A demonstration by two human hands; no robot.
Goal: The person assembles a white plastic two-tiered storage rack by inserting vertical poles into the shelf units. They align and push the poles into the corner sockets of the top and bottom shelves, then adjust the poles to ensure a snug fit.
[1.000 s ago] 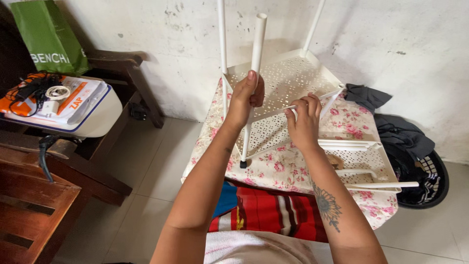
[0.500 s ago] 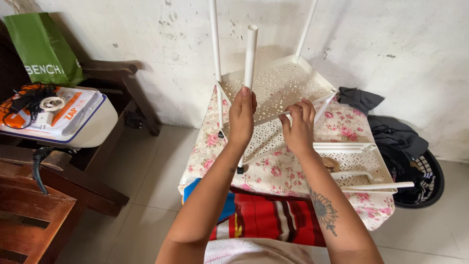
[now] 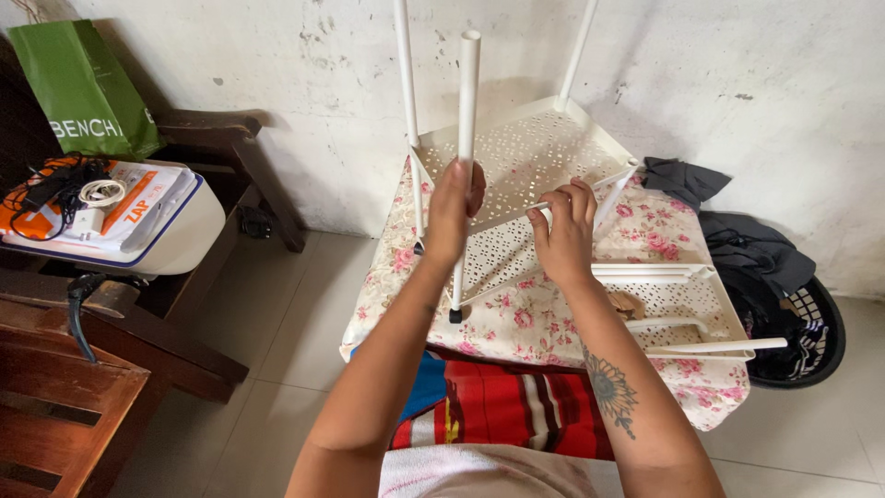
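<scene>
Left grip (image 3: 454,214) wrapped around white upright tube (image 3: 466,138), foot resting on floral-covered counter (image 3: 406,254); right grip (image 3: 564,231) pinching front rim of tilted perforated tray (image 3: 530,161). Judged light, stiff, smooth plastic, somewhat slippery and prone to flex; best held at tube mid-length and tray rim near corner sockets. Second tray (image 3: 682,300) flat at right.
</scene>
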